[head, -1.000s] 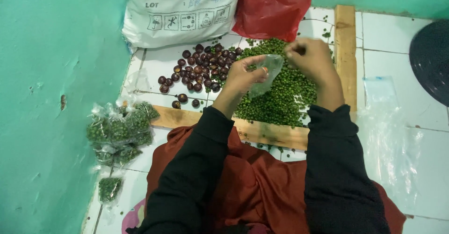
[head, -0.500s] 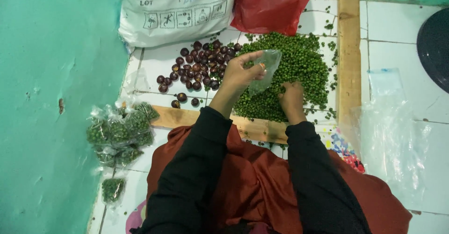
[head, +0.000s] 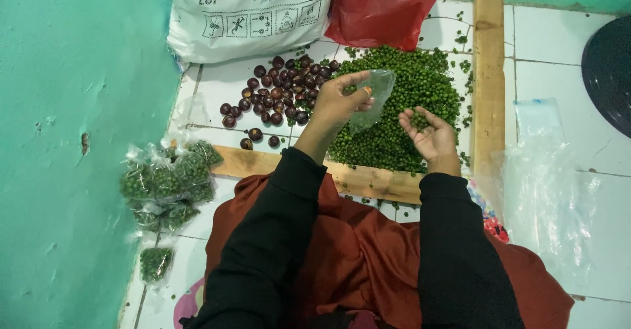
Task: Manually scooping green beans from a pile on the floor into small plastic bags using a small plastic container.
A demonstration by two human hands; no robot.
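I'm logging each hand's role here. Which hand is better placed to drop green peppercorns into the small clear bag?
Probably the right hand: palm up, cupping a few green peppercorns, beside the clear bag. The left hand is occupied holding that bag.

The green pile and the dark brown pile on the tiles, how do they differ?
The green pile is made of many tiny round green pieces, heaped thick; the dark brown pile has far fewer, much larger glossy pieces, spread loosely in one layer. The green pile lies under the right hand, the dark brown pile left of the left hand. Both lie loose on the white tiled floor.
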